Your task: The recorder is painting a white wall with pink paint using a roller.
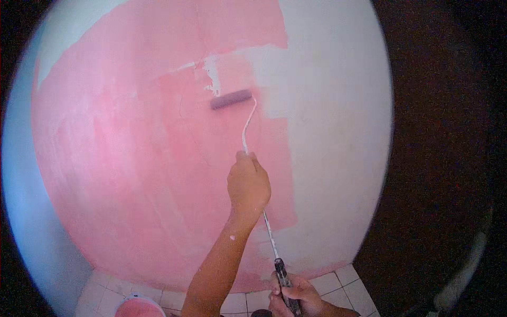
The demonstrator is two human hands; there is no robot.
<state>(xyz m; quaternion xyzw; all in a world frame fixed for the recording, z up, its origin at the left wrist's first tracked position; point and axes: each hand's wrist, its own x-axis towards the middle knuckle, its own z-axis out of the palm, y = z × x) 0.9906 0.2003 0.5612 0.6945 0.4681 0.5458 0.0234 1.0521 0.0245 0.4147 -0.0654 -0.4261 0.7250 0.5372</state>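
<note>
A broad wall [332,142] fills most of the view; pink paint [127,153] covers its left and middle, while its right side is white, with 1 jagged pale strip running into the pink above the middle; a dark area [438,132] stands to the right, its contents too dim to tell; a bluish wall [26,185] borders the left side; below, a floor of pale square tiles [359,292] meets the foot of the wall.

The paint roller [246,128] is in front of the middle of the wall, held in 2 hands, its long white rod slanting up and to the left; the left forearm [216,269] rises from the lower edge; the left hand [249,182] is the upper 1, its fingers clenched around the rod just below the bend; the right hand [296,296] is low, near the floor in the view, its fingers curled around the roller's black grip [280,267].

A bucket [121,300] with pink paint in it stands on the tiles at lower left, partly cut off by the edge; the purplish roller sleeve [231,99] appears to rest against the pink, tilted slightly, its right end higher; 1 small pale fleck [232,238] marks the left forearm.
</note>
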